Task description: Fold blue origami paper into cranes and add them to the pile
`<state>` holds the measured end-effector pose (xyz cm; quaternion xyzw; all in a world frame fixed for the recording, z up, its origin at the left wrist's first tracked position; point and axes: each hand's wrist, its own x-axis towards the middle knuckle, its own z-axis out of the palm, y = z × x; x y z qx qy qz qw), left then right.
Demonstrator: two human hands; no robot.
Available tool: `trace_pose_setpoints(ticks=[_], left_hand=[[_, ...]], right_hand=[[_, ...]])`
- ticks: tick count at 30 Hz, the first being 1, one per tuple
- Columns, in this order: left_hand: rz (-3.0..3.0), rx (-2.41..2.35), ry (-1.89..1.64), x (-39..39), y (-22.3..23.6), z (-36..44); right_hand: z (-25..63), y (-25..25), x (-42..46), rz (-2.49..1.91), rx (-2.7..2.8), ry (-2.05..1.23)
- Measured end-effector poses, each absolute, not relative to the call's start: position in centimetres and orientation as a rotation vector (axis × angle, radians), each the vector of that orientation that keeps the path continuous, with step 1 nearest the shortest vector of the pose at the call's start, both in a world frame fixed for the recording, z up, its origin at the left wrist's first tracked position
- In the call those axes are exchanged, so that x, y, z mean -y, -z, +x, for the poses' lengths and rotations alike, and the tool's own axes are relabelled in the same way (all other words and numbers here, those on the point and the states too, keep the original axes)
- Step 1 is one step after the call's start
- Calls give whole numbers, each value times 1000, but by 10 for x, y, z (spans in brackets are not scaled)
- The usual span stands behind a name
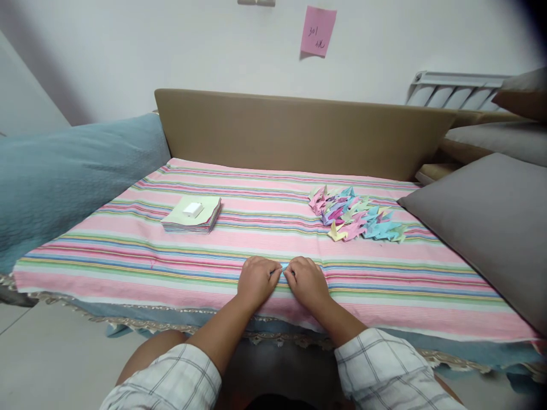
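Observation:
My left hand and my right hand are close together over the front of the striped cloth. Between them shows a small bit of light blue paper, pinched by the fingers of both hands; most of it is hidden behind them. Beyond my right hand lies a cluster of folded paper cranes in pink, blue, purple, green and yellow. Back to the left sits a stack of square coloured paper, pale green on top, and a small white block rests on it.
A tan backrest closes off the rear of the sofa. On the left is a blue-covered armrest, and at the right lean grey cushions. A pink note is stuck on the wall near a white radiator.

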<state>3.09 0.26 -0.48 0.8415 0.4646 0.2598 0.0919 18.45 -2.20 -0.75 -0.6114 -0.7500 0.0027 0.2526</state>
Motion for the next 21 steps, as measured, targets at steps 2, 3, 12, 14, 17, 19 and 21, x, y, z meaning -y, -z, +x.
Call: trace_pose_setpoints(ticks=[2,3,12,14,17,19,21], left_hand=[[2500,-1380,-777,-2,5,30],[2499,-1378,-779,-2,5,30],[2465,-1443,-706,-4,6,31],[2452,-1462,-695,-4,6,31],[2440,-1463,-683,-5,6,31],[2436,-1461,-682,-5,5,31],[2432,-1457,-688,-5,5,31]], right_hand=[[184,8,21,-1671,2033,16],[184,8,21,-1673,2030,21],[187,12,20,-1615,2012,14],[189,13,21,-1574,2014,-34],[193,14,21,-1539,1993,-136],[196,14,21,-1541,1955,-201],[198,14,21,-1541,1929,-254]])
